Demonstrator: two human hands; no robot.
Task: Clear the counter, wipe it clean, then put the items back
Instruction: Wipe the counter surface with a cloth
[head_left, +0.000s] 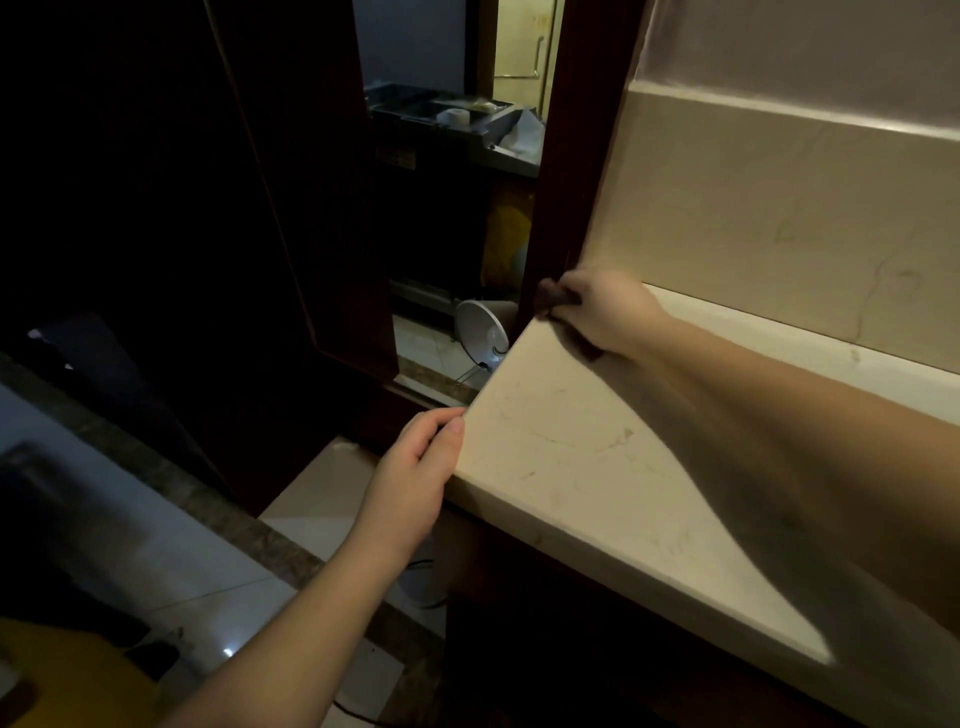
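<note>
A cream marble counter runs from the middle to the lower right, with nothing standing on its visible top. My right hand is at the counter's far left corner, against the dark wooden post, gripping a dark brown cloth bunched in its fingers. My left hand rests at the counter's near left corner, its thumb on the top edge and its fingers curled down over the side. My right forearm crosses the counter from the right and casts a wide shadow on it.
A dark wooden post stands at the counter's far left corner; a marble backsplash rises behind. Through the gap a cluttered cart and a white round device on the tiled floor show. A dark cabinet fills the left.
</note>
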